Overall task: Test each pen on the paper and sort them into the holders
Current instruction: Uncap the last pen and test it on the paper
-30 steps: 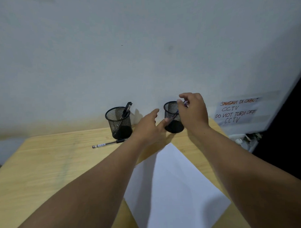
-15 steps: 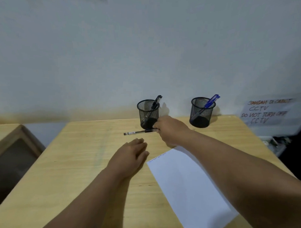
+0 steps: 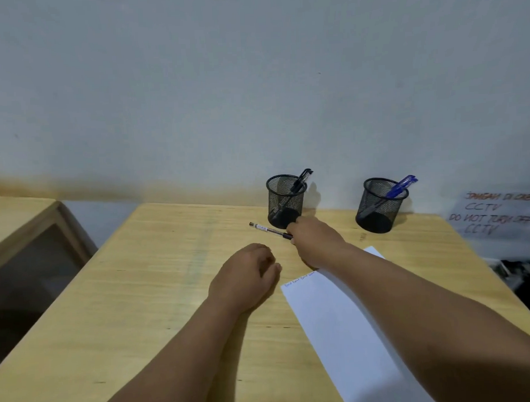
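A second pale wooden table with a dark recess (image 3: 24, 239) stands at the far left. On the light wooden table (image 3: 141, 295), the left hand (image 3: 245, 273) rests knuckles up with fingers curled loosely under, holding nothing. Beyond it a slim clear pen with a black grip (image 3: 269, 230) lies on the wood, its grip end pinched by the right hand (image 3: 314, 239); the fingertips are hidden. Just behind stands a black mesh holder (image 3: 284, 200) with a black pen (image 3: 302, 178). A white paper sheet (image 3: 346, 333) lies under the right forearm. Farther right, another black mesh holder (image 3: 378, 204) holds a blue pen (image 3: 401, 184). A handwritten CCTV notice (image 3: 495, 215) hangs at the far right.
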